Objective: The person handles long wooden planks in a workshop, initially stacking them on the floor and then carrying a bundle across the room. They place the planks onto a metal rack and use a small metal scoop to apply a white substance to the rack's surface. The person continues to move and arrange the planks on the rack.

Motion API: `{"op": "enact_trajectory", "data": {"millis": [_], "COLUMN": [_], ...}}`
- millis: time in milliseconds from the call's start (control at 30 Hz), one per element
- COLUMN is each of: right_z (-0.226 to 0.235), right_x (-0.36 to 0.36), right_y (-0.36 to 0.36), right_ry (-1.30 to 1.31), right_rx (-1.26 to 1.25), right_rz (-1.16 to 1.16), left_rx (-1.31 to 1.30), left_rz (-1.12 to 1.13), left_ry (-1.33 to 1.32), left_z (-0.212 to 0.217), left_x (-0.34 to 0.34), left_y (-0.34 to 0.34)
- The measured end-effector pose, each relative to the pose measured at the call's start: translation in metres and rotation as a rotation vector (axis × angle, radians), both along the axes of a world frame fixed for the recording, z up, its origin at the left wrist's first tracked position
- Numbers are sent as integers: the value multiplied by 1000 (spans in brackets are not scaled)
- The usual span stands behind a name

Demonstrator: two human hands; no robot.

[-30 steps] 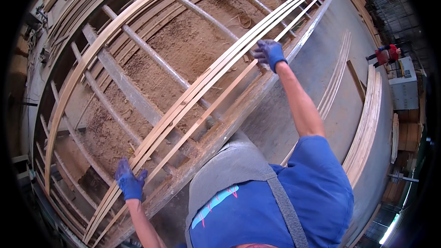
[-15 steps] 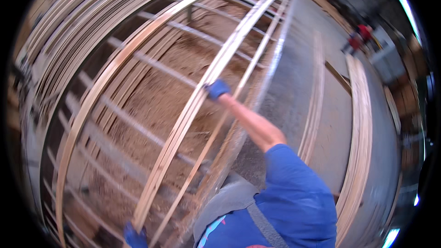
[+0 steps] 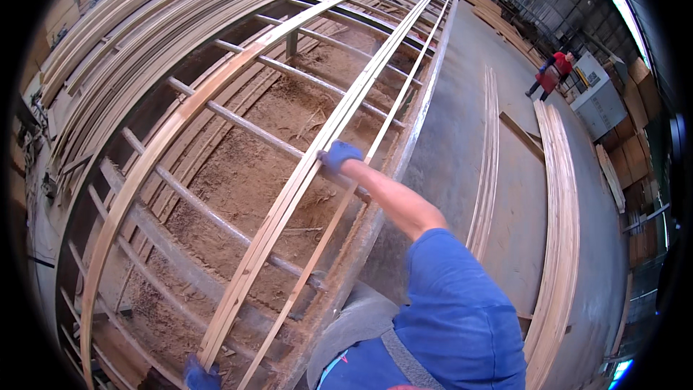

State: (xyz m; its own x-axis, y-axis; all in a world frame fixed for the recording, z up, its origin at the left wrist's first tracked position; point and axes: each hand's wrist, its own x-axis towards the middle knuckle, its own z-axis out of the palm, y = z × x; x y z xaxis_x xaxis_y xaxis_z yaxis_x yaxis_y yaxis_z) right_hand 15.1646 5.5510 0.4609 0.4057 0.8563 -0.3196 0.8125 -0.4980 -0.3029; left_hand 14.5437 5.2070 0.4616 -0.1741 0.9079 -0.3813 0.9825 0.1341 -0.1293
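Across rollers: left hand, right hand on 1 wooden strip bundle.

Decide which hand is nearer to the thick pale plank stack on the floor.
Right. The right hand, partway along the wooden strips, is left of the plank stack; the left hand, lower in the view by the strips' nearer portion, is farther left.
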Motion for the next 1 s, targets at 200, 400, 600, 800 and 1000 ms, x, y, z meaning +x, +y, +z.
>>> {"op": "enact_trajectory", "data": {"millis": [200,400,600,800,1000], "right_z": [-4,-27,-28,-31,-42], "right_x": [47,74,68,36,69], "right_y": [-71,-93,-59,-10,-26], "right_ry": [-298,-447,-433,-281,-86], "right_rx": [78,164,133,211,284], "right_rz": [695,808,854,966,1066], "left_rx": [152,-7,27,196,463], "left_rz": [-126,-217,-88,-21,27], "left_ry": [57,-56,-184,-122,-91], "left_z": [3,10,-62,-53,-28], "left_x": [9,95,49,72,62], "left_y": [-7,-46,-77,-58,-9]}}
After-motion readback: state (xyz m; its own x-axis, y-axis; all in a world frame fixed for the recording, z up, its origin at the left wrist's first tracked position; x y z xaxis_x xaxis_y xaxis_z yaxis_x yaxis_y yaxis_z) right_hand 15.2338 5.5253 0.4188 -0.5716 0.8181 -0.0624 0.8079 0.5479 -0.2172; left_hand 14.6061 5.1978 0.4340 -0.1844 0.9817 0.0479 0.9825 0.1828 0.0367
